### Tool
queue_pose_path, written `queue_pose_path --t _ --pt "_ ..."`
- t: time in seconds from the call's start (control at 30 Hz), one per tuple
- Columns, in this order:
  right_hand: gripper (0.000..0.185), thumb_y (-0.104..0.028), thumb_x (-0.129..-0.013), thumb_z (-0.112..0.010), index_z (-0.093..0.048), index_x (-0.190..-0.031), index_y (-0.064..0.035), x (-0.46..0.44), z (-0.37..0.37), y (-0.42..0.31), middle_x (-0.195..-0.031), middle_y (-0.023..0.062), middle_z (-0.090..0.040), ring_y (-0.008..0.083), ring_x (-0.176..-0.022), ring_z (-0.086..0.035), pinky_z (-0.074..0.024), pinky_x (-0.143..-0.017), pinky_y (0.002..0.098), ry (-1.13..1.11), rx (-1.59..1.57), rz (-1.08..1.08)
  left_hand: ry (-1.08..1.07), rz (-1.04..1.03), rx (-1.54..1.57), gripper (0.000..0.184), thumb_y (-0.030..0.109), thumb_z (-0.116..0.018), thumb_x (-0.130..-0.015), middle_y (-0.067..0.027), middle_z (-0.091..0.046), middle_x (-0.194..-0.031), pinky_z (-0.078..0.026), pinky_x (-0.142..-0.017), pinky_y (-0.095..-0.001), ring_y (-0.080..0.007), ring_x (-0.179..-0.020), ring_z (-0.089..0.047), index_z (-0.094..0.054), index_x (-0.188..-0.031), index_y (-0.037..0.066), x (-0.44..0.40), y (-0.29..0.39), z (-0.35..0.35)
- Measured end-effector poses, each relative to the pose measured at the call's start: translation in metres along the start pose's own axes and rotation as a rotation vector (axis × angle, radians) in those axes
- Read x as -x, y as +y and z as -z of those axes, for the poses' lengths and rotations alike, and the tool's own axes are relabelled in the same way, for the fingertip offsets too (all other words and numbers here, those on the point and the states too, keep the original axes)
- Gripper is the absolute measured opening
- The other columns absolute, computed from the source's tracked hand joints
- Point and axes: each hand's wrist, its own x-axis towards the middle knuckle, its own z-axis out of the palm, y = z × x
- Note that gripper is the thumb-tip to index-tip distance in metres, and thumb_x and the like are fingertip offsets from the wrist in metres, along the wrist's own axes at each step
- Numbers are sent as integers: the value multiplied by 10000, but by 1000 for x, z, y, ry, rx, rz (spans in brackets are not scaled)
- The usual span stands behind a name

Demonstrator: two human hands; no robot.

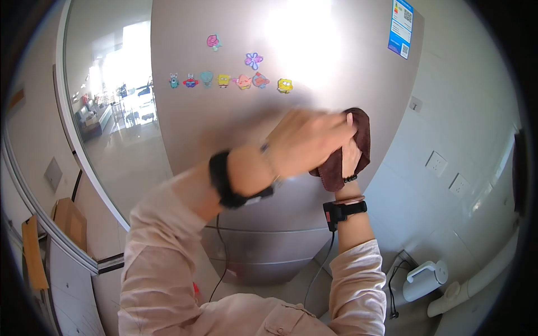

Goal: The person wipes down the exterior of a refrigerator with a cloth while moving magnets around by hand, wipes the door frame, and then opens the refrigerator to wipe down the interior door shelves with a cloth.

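Some cloth work at the fridge door (185, 115) seems to be mid-way, honestly, since the dark brown cloth (363, 131) hasn't been put down. How much of the door is done and how much is left can't really be told; no streaks or finished patch can be made out. The cloth is held up in front of the door, near its right edge and well below the label (400, 28) stuck by its top right corner. It's bunched around the right hand (350, 157), by which it looks to be grasped. It's reached from the left by the left hand (305, 140), too blurred for its grip to be judged, fingers right at the cloth.
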Motion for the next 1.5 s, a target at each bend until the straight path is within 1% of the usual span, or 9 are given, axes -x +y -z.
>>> queue_pose_path --t 0.27,0.33,0.57,0.7,0.8,0.87,1.07,1.13,1.5 --pt "814 -248 -717 -627 -207 -1361 16 -5 9 -18 -694 174 -564 329 -568 -551 -448 -515 390 -19 151 -31 321 755 384 78 -6 -591 -801 -77 -648 -902 -481 -716 -241 -158 -798 -629 -618 -870 17 129 -42 40" --pt "780 -206 -708 -624 -241 -1346 29 -4 8 -22 -664 170 -549 324 -555 -541 -447 -511 387 34 98 4 792 1009 807 109 -2 -608 -796 -89 -632 -892 -498 -676 -220 -149 -772 -633 -594 -903 -20 128 -57 63" --pt "800 -188 -694 -631 -229 -1349 36 -1 3 -13 -659 181 -532 329 -568 -535 -441 -516 389 21 95 -53 745 863 521 232 98 -645 -802 -83 -646 -846 -462 -684 -189 -120 -770 -613 -598 -989 -30 83 -104 107" --pt "778 -153 -699 -608 -222 -1343 53 0 5 -23 -666 176 -540 324 -575 -537 -442 -526 394 60 246 -2 642 804 350 178 143 -684 -752 -58 -637 -708 -452 -525 -201 -91 -585 -566 -643 -842 -5 62 -128 98" --pt "336 -248 -826 -422 -303 -1014 4 -5 4 -38 -606 77 -480 221 -543 -459 -404 -535 338 63 -43 -296 571 762 223 171 180 -683 -751 -43 -634 -666 -442 -484 -213 -87 -525 -544 -660 -789 15 60 -143 102" --pt "433 -401 -942 -279 -390 -698 -60 -10 8 -56 -534 23 -396 140 -510 -374 -359 -523 272 149 -144 -349 547 741 243 166 187 -676 -756 -39 -635 -659 -444 -475 -220 -89 -510 -543 -667 -776 22 60 -145 104" --pt "345 -314 -945 -311 -389 -741 -47 -6 7 -45 -544 27 -390 154 -528 -375 -353 -561 287 171 177 -45 262 765 255 213 92 -645 -781 -58 -652 -726 -467 -579 -208 -90 -644 -588 -634 -970 -6 44 -131 106" --pt "324 -292 -944 -317 -391 -753 -42 -7 9 -49 -546 27 -387 157 -527 -372 -352 -564 285 129 39 -230 193 623 99 272 101 -659 -769 -64 -632 -682 -475 -579 -232 -123 -630 -593 -608 -1017 3 43 -132 103" --pt "228 -211 -941 -330 -403 -843 -19 -5 8 -45 -584 33 -396 166 -522 -366 -348 -542 296 145 140 -86 261 453 -129 153 96 -650 -781 -91 -641 -771 -500 -610 -242 -170 -653 -622 -608 -908 22 42 -122 100"
